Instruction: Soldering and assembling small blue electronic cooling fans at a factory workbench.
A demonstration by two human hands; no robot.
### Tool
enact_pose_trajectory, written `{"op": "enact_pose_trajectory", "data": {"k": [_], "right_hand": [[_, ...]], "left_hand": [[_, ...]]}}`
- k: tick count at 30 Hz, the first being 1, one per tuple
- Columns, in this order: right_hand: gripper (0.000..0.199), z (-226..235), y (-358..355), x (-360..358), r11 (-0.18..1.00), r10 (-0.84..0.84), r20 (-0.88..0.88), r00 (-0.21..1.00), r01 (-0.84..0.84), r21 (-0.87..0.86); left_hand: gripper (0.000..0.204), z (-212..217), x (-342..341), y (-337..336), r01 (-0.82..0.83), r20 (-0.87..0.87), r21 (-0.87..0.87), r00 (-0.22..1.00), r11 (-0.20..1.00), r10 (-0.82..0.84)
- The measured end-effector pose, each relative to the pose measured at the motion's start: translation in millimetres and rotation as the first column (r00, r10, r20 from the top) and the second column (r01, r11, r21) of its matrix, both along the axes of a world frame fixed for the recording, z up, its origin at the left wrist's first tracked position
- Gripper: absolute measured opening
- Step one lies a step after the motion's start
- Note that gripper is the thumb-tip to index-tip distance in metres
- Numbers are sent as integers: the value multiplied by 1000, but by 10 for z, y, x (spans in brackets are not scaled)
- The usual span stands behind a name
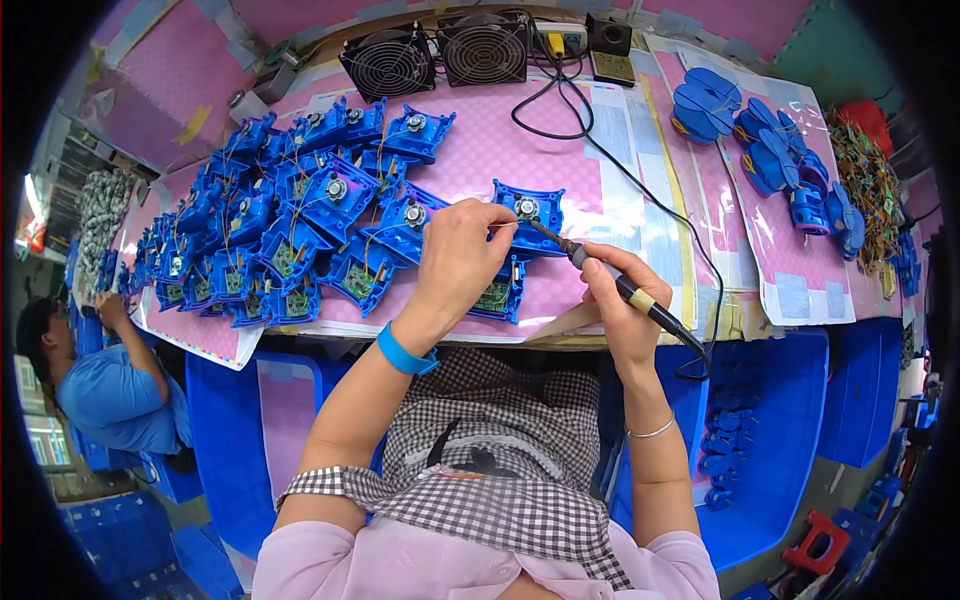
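Note:
My right hand [622,295] is closed round a soldering iron [610,276], whose tip points left at the small round speaker [527,208] in a blue plastic housing [545,214]. My left hand [462,250] pinches a thin light wire or solder strand [506,224] beside that speaker; which of the two I cannot tell. Just below this housing lies its other blue half with a green circuit board [494,297], partly hidden by my left hand. A heap of similar blue housings [335,190] with speakers, boards and thin wires covers the table to the left.
Two black fans [388,64] stand at the back, near a soldering stand [611,50]. The iron's black cable [655,195] loops across the right side. Blue parts [706,105] and bundled wires [862,180] lie far right. Blue bins [770,440] sit below the edge. Another person [120,385] works at left.

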State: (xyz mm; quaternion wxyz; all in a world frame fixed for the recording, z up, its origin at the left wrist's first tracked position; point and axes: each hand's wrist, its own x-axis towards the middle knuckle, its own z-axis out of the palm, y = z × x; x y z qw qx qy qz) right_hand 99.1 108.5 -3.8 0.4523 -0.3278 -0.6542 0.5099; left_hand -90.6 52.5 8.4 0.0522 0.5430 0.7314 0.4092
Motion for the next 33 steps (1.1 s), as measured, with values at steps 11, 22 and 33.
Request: {"op": "enact_pose_trajectory", "data": {"k": [11, 22, 33], "right_hand": [[22, 82, 21, 53, 999, -12, 4, 1000, 12, 37], [22, 152, 23, 207, 996, -80, -46, 996, 78, -44], [24, 241, 131, 402, 975, -215, -241, 946, 223, 4]], "left_hand": [[12, 25, 6, 10, 6, -48, -76, 999, 997, -10], [12, 31, 29, 24, 10, -39, -81, 999, 997, -13], [18, 260, 144, -215, -2, -135, 12, 991, 1000, 4]]}}
